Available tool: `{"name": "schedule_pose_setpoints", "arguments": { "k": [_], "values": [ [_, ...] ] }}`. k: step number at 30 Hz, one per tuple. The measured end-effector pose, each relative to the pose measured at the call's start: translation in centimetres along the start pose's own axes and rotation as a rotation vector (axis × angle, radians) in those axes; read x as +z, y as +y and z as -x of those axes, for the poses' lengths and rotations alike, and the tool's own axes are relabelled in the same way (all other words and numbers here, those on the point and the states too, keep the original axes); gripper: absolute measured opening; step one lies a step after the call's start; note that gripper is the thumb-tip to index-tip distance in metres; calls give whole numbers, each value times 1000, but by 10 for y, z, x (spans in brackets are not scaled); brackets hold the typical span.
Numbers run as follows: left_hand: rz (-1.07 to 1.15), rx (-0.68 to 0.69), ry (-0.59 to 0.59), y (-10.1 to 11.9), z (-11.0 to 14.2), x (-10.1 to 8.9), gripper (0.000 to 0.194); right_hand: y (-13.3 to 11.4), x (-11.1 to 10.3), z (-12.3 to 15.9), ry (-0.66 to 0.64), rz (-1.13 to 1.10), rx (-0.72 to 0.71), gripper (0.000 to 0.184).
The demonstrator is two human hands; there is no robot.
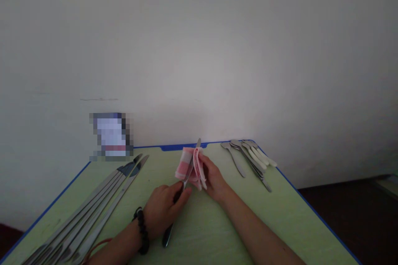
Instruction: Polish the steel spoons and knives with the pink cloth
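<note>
My left hand (163,209), with a dark beaded bracelet at the wrist, is closed around the handle of a metal table knife (166,238). The knife points up and away, its blade tip showing past a folded pink and white checked cloth (185,165). My right hand (214,179) grips that cloth at its right side, and the cloth lies against the blade from behind and from the right. Some of the right fingers are hidden behind the cloth. Both hands are above the middle of the table.
Several long metal knives (129,180) lie fanned along the left of the pale green table (199,232). At the back right lie several metal spoons or forks (235,159), some with white handles (257,159). A blurred-out device (112,132) stands at the back left, before the wall (199,58).
</note>
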State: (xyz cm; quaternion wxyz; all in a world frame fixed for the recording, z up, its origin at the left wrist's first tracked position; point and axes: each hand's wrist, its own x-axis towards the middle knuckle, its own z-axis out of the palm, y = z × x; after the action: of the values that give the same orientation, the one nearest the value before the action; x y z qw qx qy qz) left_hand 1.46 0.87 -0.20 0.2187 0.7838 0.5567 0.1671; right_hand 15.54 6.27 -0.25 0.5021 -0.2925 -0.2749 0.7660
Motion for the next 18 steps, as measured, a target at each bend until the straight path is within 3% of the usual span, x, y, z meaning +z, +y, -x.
{"name": "schedule_pose_setpoints", "arguments": {
  "k": [11,18],
  "values": [
    [-231,71,-52,4,4,0,26,-6,1,-8,56,-213,25,18],
    [-168,91,-67,2,4,-2,28,-4,0,-5,34,-129,17,24]
  ]
}}
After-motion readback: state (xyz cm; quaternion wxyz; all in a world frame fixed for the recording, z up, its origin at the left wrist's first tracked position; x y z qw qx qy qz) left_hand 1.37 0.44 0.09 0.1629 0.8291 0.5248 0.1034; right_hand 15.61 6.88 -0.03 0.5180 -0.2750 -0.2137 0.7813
